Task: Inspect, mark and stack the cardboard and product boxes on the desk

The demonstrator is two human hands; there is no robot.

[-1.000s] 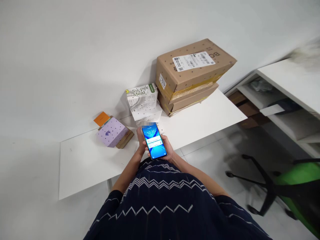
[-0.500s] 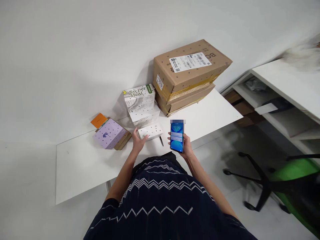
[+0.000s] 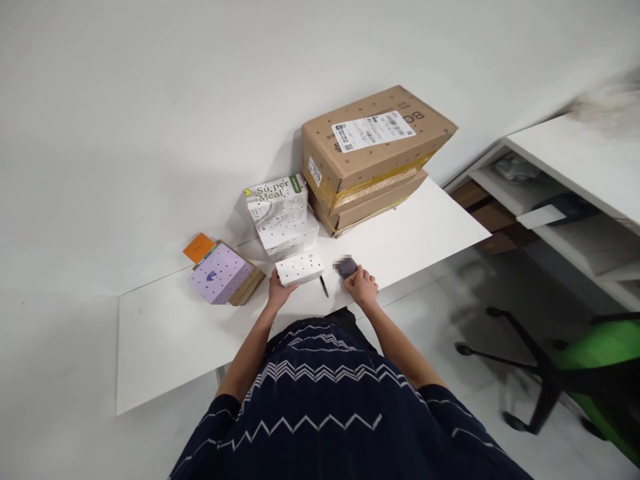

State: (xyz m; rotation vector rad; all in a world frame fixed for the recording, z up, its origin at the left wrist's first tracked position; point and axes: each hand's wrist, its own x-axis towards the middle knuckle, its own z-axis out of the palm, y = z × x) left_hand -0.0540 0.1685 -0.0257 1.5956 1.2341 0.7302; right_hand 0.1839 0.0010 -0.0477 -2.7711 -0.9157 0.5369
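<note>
My left hand [image 3: 280,291] grips the near left corner of a small white box with dark dots [image 3: 300,269], thumb along its front side. My right hand [image 3: 364,288] is closed on a phone [image 3: 349,268], which is tipped low over the table so that its lit screen no longer shows. Part of the phone is hidden by fingers and a blurred patch. Between the hands lies a dark pen [image 3: 324,287] on the white table [image 3: 170,340]. Just behind the small box stand a white box [image 3: 290,237] and, on it, a "Super Meal" box [image 3: 277,200].
Two stacked brown cartons [image 3: 375,147] stand at the back right. On the left, a lilac box [image 3: 220,273] rests on brown cardboard beside an orange card [image 3: 199,248]. A white shelf unit [image 3: 575,160] and a green chair [image 3: 600,347] are to the right.
My right hand has turned the phone from screen facing up to tilted down, lower over the table. My left hand has shifted from the small box's top to its near left corner.
</note>
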